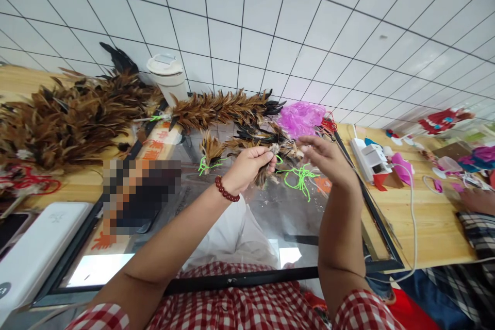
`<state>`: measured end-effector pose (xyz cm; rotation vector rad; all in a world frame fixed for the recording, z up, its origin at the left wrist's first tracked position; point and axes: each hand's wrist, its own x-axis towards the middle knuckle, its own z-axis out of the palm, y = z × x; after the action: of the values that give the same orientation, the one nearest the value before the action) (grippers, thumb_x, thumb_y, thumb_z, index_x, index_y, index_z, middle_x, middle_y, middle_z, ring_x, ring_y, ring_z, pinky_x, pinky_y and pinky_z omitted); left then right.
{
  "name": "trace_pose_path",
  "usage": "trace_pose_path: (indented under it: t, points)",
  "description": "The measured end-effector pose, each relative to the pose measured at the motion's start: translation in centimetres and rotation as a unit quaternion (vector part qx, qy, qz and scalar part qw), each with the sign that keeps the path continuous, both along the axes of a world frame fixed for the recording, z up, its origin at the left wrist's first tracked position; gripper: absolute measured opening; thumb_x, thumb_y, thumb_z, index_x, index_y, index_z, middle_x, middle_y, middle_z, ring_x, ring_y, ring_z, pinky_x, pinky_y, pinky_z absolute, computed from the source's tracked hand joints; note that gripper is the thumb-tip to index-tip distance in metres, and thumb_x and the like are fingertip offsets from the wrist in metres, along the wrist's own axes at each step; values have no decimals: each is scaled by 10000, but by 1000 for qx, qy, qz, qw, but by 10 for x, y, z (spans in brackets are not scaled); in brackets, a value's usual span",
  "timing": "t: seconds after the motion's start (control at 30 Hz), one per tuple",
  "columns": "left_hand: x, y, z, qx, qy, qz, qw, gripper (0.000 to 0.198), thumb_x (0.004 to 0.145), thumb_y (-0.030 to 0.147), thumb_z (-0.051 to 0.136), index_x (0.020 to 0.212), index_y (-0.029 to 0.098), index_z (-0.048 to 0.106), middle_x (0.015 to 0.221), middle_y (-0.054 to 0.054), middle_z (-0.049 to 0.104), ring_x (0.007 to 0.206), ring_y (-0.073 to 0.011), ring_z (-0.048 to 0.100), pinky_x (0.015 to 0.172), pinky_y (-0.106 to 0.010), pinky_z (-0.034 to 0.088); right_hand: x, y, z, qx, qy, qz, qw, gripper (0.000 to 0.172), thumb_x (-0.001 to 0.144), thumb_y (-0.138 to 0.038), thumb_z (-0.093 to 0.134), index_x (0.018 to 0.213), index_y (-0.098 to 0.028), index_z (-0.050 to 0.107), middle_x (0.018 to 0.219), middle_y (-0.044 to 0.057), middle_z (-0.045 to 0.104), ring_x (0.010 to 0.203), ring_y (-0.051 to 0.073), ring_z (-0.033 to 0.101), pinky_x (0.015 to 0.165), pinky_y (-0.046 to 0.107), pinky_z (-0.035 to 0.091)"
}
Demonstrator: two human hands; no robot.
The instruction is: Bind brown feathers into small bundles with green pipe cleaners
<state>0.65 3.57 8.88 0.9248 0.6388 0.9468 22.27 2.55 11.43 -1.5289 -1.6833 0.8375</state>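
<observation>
A small bundle of brown feathers point(266, 171), dark-tipped and ragged, is pinched near its upper end between the fingers point(266, 157) of the left hand point(247, 167). Its plumes hang loose below the grip, above the glass-topped bench point(294, 216).

You face a wall point(270, 20) of white square tiles with thin dark joints, and it fills the whole upper part of your view. It looks clean apart from a few small grey marks on the tiles at the upper right. A long table point(425, 227) of pale wood runs along its foot from left to right. A glass pane in a black frame point(240, 282) lies flat on the table straight in front of you, and it mirrors two bright patches of light near its lower edge. The light in the room is bright and even, with only soft shadows. A white lidded cup point(169, 76) stands against the tiles, left of centre.
</observation>
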Motion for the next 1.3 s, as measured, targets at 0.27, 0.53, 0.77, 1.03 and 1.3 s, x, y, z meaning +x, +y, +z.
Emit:
trace_pose_path:
  t: [0.27,0.53,0.77,1.03,1.3]
  points:
    - [-17,12,7,3,-35,81,996,170,781,219,658,657,113,611,612,-14,577,544,-74,528,548,-197,439,-14,15,-19,-150,-70,193,967,172,788,-303,584,789,-155,672,616,-15,608,523,77,506,488,184,400]
    - [-28,17,12,16,-59,95,994,178,783,221,659,662,106,599,635,-14,564,562,-74,528,544,-192,442,34,40,-62,-294,-226,106,923,225,625,-194,670,843,-188,728,618,-23,636,524,92,529,497,188,407]
    - [-27,17,11,-4,-53,77,996,176,766,229,673,665,104,601,629,-15,571,559,-70,534,544,-180,445,66,36,-56,-246,-467,-71,846,256,641,-134,648,871,-207,735,877,56,719,776,168,632,602,223,414]
    - [-24,15,12,-7,-42,72,996,165,781,203,650,660,102,601,625,-22,581,550,-73,539,538,-183,448,26,40,-58,-188,-416,55,888,275,623,-261,729,897,-234,729,815,20,706,720,161,607,595,235,399]
    - [-27,17,12,-4,-47,80,996,170,764,220,670,664,103,599,625,-15,573,551,-70,535,534,-180,441,50,31,-46,-68,-4,20,997,216,764,-379,602,836,-175,596,766,18,666,602,116,586,562,238,465]
